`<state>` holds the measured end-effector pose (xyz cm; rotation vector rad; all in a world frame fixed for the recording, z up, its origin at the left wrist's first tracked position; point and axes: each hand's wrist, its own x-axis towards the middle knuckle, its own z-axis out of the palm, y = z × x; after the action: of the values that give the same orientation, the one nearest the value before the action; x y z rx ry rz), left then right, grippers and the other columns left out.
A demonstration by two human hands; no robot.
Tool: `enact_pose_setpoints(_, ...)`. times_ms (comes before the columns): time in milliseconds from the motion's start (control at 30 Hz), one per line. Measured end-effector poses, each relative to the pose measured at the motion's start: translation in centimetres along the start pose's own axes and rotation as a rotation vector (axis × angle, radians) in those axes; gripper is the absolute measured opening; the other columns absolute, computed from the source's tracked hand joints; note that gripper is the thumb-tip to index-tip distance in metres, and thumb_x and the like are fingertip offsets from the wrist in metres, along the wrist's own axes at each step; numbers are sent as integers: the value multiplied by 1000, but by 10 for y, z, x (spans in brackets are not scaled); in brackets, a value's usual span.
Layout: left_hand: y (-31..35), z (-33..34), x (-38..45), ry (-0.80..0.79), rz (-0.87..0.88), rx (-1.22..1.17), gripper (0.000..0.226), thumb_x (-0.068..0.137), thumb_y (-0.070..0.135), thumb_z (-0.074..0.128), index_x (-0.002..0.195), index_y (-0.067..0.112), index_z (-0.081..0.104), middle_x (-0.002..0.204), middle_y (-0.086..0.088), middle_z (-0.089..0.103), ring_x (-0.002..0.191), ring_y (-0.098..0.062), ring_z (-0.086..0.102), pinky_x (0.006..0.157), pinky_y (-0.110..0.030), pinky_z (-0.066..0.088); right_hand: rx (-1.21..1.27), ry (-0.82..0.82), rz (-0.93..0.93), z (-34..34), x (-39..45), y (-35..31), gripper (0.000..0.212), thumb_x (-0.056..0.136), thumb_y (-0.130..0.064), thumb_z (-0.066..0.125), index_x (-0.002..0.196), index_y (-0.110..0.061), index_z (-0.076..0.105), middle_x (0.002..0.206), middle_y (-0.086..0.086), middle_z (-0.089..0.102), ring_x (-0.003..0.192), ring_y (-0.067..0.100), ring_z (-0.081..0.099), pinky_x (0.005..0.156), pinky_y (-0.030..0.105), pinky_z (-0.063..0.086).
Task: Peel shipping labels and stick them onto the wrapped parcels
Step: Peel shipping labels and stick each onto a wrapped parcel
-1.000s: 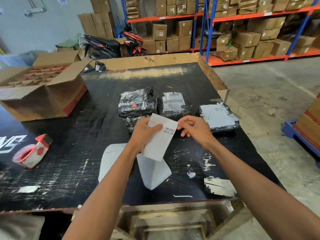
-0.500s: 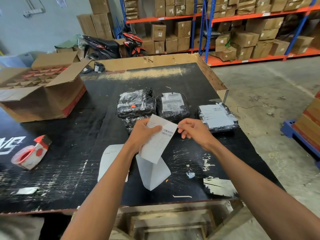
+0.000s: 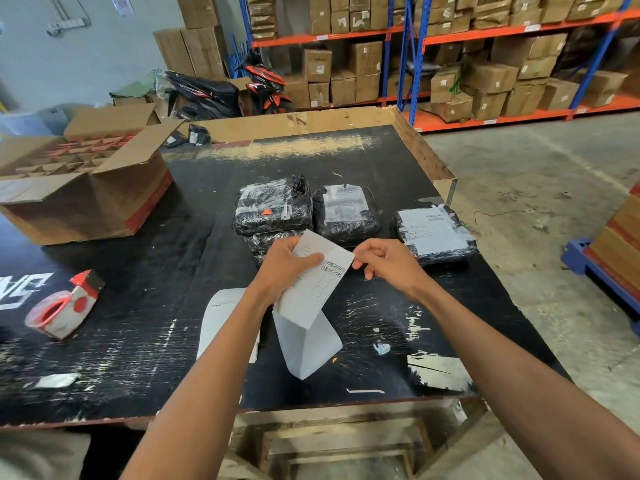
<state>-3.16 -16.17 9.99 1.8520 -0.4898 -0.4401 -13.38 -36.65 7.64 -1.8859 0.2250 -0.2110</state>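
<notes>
My left hand (image 3: 284, 266) grips a white shipping label (image 3: 320, 282) with a barcode, its folded strip hanging down to the black table (image 3: 138, 306). My right hand (image 3: 384, 263) pinches the label's upper right corner. Behind the hands lie black wrapped parcels: a stacked pair on the left (image 3: 272, 211), one in the middle (image 3: 346, 213) with a label on top, and one at the right (image 3: 434, 233) with a large white label. Another white sheet (image 3: 220, 317) lies flat under my left forearm.
A red and white tape dispenser (image 3: 64, 308) lies at the table's left. An open cardboard box (image 3: 90, 188) with dividers stands at the back left. A low cardboard wall (image 3: 422, 150) lines the far and right table edges. Shelves of boxes and a motorbike (image 3: 221, 88) stand behind.
My right hand has closed in on the label's upper right corner and now pinches it. The left hand keeps its hold on the label, almost unmoved.
</notes>
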Motion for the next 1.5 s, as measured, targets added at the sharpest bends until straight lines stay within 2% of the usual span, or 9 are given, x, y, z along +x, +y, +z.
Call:
enact_pose_setpoints(500, 2, 2, -3, -18, -9, -13, 17, 87, 14, 76, 104, 13, 72, 90, -3, 79, 76, -16, 76, 58, -24, 55, 74, -14, 0, -1, -3, -3, 13, 96, -18, 62, 90, -17, 73, 84, 1, 76, 61, 11, 57, 56, 16, 44)
enact_pose_setpoints(633, 4, 4, -3, -29, -41, -87, 14, 87, 12, 76, 101, 14, 72, 89, -3, 79, 75, -16, 76, 57, -25, 56, 255, -79, 11, -1, -5, -5, 15, 98, -11, 59, 90, -13, 72, 78, -1, 70, 60, 8, 51, 58, 19, 38)
enact_pose_setpoints(800, 4, 9, -2, -79, -63, -162, 28, 86, 16, 77, 112, 12, 70, 100, -6, 78, 91, -24, 73, 67, -30, 56, 491, -174, 36, -1, -1, -7, 18, 99, -6, 55, 92, -10, 71, 75, 0, 63, 62, 9, 47, 64, 24, 35)
enact_pose_setpoints(867, 6, 15, 0, -22, 45, 9, 44, 82, 19, 81, 122, 17, 63, 106, -2, 71, 93, -16, 66, 71, -22, 52, 503, -150, 36, 2, 1, -10, 18, 99, -4, 54, 91, -9, 69, 73, -1, 60, 61, 9, 46, 62, 23, 35)
enact_pose_setpoints(967, 11, 29, 4, 280, 287, 312, 56, 77, 26, 85, 122, 20, 52, 101, -1, 54, 87, -13, 50, 75, -22, 43, 487, -75, 14, 5, 4, -16, 18, 99, -3, 51, 89, -7, 65, 70, -2, 59, 59, 8, 47, 58, 19, 36)
enact_pose_setpoints(1033, 21, 34, 1, 319, 386, 244, 40, 80, 22, 82, 108, 16, 55, 91, -5, 56, 78, -13, 51, 71, -21, 45, 489, -22, -1, 6, 5, -18, 21, 99, -2, 51, 83, -8, 63, 66, -3, 59, 56, 8, 46, 56, 19, 35)
enact_pose_setpoints(1167, 36, 37, -1, 108, 368, 94, 7, 86, 20, 75, 91, 16, 72, 85, -1, 73, 84, -20, 69, 85, -40, 58, 470, 27, -44, 5, 7, -22, 21, 98, -4, 55, 83, -12, 68, 69, -2, 62, 58, 8, 48, 53, 16, 37)
enact_pose_setpoints(1333, 39, 37, -2, 62, 381, 81, 13, 83, 11, 79, 95, 9, 74, 84, -1, 75, 79, -9, 70, 82, -28, 59, 381, 41, -107, 2, 5, -27, 24, 97, -2, 58, 81, -13, 71, 66, -4, 64, 59, 6, 49, 55, 15, 40)
enact_pose_setpoints(1500, 43, 38, -3, 79, 430, 152, 11, 82, 9, 79, 92, 9, 75, 81, 0, 76, 77, -11, 72, 76, -20, 57, 317, 40, -130, -1, 5, -29, 17, 96, -1, 60, 85, -10, 70, 68, 0, 66, 60, 4, 54, 62, 14, 44)
